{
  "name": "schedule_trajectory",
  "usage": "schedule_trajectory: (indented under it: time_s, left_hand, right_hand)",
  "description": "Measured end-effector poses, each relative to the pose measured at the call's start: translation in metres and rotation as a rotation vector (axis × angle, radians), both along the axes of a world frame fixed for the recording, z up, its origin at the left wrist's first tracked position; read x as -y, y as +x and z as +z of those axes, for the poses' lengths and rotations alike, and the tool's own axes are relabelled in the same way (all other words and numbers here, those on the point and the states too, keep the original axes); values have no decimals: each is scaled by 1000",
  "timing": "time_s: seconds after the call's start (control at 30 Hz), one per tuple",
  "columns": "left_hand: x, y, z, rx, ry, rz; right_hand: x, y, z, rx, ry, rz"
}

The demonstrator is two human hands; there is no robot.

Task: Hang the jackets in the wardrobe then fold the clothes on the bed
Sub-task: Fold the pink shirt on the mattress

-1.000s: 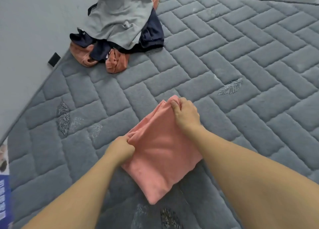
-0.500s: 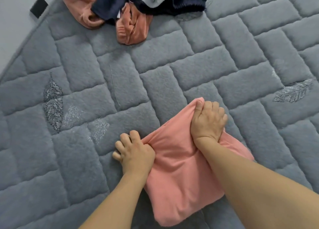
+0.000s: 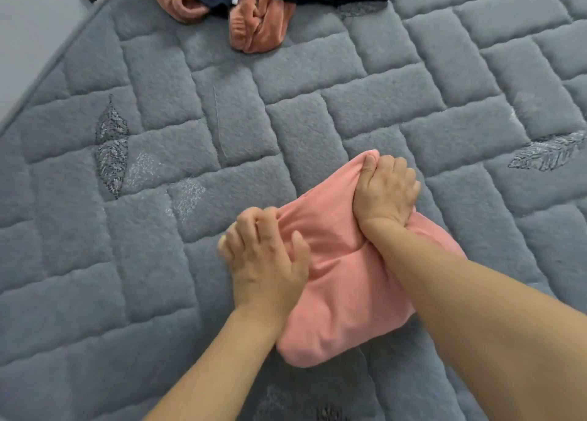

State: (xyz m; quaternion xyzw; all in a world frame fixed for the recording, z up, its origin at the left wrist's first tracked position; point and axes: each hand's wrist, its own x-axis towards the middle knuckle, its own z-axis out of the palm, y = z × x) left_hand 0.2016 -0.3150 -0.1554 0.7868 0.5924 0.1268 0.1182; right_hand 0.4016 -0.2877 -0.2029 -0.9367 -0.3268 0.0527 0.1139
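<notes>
On grey bed [image 3: 317, 109], right hand [image 3: 386, 192] gripping pink garment [image 3: 343, 293], left hand [image 3: 263, 262] pinching it

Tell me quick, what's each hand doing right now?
Left hand: fingers loosely curled at the left edge of the pink cloth; grip cannot be told.
Right hand: closed, gripping the cloth's top corner.

Glowing softly and evenly, casting only faint shadows under the forearms; blurring around the left hand [image 3: 265, 255]; bowing the bed [image 3: 317, 119] quilting lines toward the edges; no glare.
</notes>
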Motion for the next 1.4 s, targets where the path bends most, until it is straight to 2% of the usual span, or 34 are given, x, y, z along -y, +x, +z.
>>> schedule_trajectory:
  time_s: [0.07,0.13,0.2,0.27,0.3,0.37,0.43,0.5,0.6,0.73,0.83,0.93,1.1,1.17,1.4]
  left_hand:
    - [50,-4,8,-12,-28,-249]
    - [92,-15,6,-261,-181,-473]
    - [103,-30,2,-422,-301,-527]
    - [92,-33,-3,-360,-362,-496]
    - [82,-31,-4,-293,-387,-412]
    - [48,-25,-4,-164,-311,-166]
    - [3,-19,-3,-115,-353,-70]
    - [-32,-8,-1,-141,-449,-153]
    - [-44,3,6,-181,-519,-252]
    - [-26,-19,38,124,-641,-78]
    - [-16,-52,104,225,-597,26]
    - [-5,-94,196,320,-658,106]
    - [54,-185,368,219,-636,170]
    - [88,-224,428,251,-620,191]
    - [235,-368,591,350,-295,457]
  right_hand:
    - [5,3,8,-94,-8,39]
    - [17,6,19,-259,16,37]
    - [30,6,31,-384,55,3]
    - [43,7,43,-397,-3,30]
    - [48,9,47,-395,-57,67]
    - [53,15,53,-438,-142,110]
    - [52,21,53,-539,-174,121]
    - [52,21,51,-623,-106,167]
    - [55,12,59,-706,78,155]
    - [61,-2,105,-895,296,143]
    - [64,-17,163,-919,365,229]
    - [74,-48,232,-945,430,305]
    - [102,-137,362,-1044,515,478]
    - [113,-179,417,-1062,549,564]
    - [169,-360,585,-1087,581,858]
